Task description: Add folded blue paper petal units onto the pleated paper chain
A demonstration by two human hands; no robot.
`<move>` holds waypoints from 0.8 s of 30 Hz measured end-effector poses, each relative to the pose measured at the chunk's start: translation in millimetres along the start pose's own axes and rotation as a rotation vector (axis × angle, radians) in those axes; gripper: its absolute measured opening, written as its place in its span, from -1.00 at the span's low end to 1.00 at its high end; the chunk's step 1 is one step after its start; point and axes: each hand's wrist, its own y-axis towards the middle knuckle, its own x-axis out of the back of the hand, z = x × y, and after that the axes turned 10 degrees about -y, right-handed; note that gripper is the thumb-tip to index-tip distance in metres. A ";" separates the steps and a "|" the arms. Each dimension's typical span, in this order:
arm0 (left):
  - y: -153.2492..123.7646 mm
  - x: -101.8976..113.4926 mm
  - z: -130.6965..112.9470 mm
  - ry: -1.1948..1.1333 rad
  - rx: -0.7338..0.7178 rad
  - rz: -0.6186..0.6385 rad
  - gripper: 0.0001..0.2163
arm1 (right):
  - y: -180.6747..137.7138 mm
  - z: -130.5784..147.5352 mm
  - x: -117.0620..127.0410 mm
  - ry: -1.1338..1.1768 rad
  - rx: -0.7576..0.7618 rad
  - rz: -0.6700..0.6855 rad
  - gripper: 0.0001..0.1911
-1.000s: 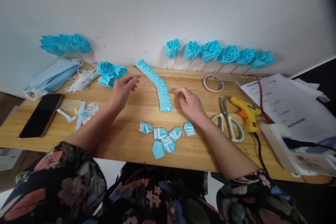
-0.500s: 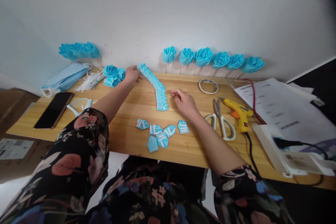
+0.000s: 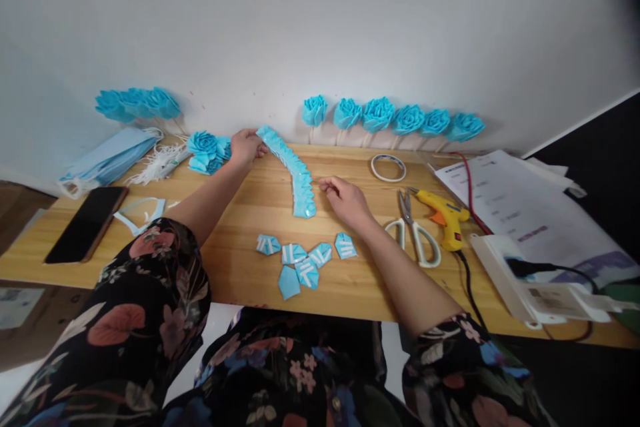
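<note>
One pleated blue strip (image 3: 295, 177), curved, lying mid-table, its far end near the wall. One left hand (image 3: 245, 147), arm stretched long and forward, fingertips at that far end; from here I cannot tell whether they pinch it. One right hand (image 3: 347, 201), forearm slanting inward, fingers half curled and slightly apart, just beside the near end. Six folded blue pieces (image 3: 307, 273), nearer the person. Scissors (image 3: 411, 221), right.

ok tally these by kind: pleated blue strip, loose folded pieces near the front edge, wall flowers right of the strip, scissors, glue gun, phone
pleated blue strip: 1
folded pieces: 6
wall flowers: 6
scissors: 1
glue gun: 1
phone: 1
total: 16
</note>
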 end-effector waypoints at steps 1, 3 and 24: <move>-1.1 -1.5 -3.7 -0.006 -0.044 0.018 -0.84 | -0.3 -0.3 -0.2 -0.006 0.008 -0.002 -0.62; -0.7 -5.5 -15.6 -0.014 -0.175 0.077 -0.82 | -1.0 -0.7 -0.6 -0.018 0.024 -0.005 -0.62; 25.3 -24.5 -16.0 -0.056 -0.304 0.104 -0.91 | -3.0 -0.9 -2.3 -0.056 0.080 -0.018 -0.65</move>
